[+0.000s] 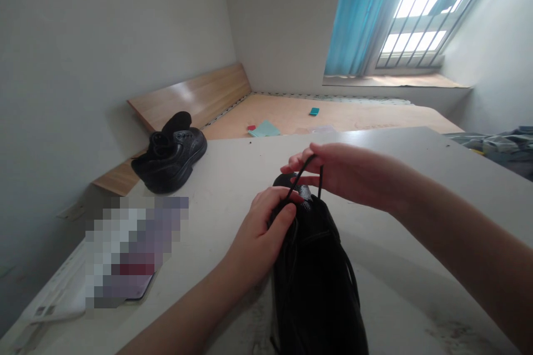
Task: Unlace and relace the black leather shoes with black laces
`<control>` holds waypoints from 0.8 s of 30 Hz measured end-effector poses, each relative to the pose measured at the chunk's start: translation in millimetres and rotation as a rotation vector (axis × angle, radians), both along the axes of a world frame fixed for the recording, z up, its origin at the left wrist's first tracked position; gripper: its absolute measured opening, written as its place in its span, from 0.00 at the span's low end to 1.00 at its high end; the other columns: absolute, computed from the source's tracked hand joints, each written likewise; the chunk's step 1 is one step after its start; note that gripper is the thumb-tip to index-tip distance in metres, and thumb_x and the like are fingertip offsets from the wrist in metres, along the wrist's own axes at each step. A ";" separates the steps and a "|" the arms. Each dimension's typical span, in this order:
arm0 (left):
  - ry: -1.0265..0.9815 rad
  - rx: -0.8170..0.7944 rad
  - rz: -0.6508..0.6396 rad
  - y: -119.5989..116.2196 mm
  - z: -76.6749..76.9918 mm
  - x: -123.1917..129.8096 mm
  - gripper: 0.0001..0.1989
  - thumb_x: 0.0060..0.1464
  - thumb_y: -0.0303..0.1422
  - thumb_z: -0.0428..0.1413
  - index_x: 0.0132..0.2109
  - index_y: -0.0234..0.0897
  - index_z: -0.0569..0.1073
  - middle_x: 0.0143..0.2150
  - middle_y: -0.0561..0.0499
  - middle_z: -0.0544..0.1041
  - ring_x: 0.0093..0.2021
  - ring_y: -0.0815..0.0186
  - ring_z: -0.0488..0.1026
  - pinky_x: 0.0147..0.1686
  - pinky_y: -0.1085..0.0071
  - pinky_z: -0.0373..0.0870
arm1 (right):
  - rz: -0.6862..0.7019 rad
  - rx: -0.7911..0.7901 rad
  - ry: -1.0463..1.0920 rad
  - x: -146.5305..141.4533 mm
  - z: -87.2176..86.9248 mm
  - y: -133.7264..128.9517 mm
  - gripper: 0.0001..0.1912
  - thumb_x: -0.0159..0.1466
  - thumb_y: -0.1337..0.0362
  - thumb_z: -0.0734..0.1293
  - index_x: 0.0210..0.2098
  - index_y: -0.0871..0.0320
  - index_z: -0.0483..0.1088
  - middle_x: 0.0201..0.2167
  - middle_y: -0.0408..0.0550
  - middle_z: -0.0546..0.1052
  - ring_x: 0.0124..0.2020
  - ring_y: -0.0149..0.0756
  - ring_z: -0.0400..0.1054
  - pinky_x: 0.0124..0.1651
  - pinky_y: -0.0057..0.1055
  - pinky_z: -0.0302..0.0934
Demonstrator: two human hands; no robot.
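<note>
A black shoe (pixel 318 283) lies on the white table (pixel 225 177), its toe pointing away and its near end cut off by the frame's bottom edge. My left hand (pixel 270 222) is closed at the shoe's left side, thumb and fingers pinched near the lace holes. Above the toe, my right hand (pixel 328 169) holds up a black lace (pixel 307 169), which loops over its fingers and runs down to the shoe. Part of the shoe's front is hidden behind the hands.
Another black shoe (pixel 170 158) stands at the table's back left, beside a wooden board (pixel 195 94). A blurred flat item (pixel 137 255) lies at the left. Behind are a pale green sheet (pixel 265 129) and a small teal piece (pixel 314 111). Cloth (pixel 508 147) lies at the right.
</note>
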State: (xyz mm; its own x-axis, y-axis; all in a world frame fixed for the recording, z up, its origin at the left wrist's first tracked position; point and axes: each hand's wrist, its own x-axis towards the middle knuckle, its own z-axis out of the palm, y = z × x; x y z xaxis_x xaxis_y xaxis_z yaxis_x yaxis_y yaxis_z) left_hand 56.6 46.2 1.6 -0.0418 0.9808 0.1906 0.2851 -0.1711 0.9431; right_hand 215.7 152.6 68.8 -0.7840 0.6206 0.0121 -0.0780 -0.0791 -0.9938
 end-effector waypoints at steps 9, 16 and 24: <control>0.009 0.052 -0.187 -16.0 12.1 0.0 0.07 0.63 0.37 0.54 0.42 0.43 0.77 0.64 0.49 0.71 0.70 0.54 0.55 0.69 0.55 0.49 | -0.109 0.272 0.099 0.9 19.0 -27.7 0.23 0.68 0.55 0.56 0.60 0.43 0.68 0.60 0.41 0.73 0.57 0.45 0.70 0.49 0.46 0.68; 0.007 0.077 -0.321 -23.9 23.4 -4.3 0.12 0.61 0.43 0.57 0.40 0.43 0.81 0.60 0.49 0.71 0.69 0.52 0.56 0.67 0.60 0.52 | -0.169 0.515 0.056 7.2 28.3 -35.5 0.26 0.73 0.60 0.47 0.66 0.38 0.59 0.68 0.36 0.62 0.43 0.31 0.75 0.38 0.31 0.68; -0.265 0.081 -0.258 -17.2 9.1 -6.7 0.11 0.65 0.38 0.55 0.51 0.55 0.79 0.56 0.55 0.73 0.61 0.61 0.67 0.63 0.67 0.60 | -0.164 1.045 -0.113 9.2 21.3 -36.4 0.17 0.66 0.68 0.62 0.52 0.61 0.74 0.45 0.49 0.80 0.40 0.32 0.73 0.36 0.28 0.66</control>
State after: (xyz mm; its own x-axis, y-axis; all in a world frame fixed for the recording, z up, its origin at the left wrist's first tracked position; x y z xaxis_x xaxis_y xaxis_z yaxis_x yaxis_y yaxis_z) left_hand 49.9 29.0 10.7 0.1466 0.9477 0.2834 -0.0289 -0.2822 0.9589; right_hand 224.9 116.2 90.1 -0.7215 0.4425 0.5326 0.0864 0.8207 -0.5648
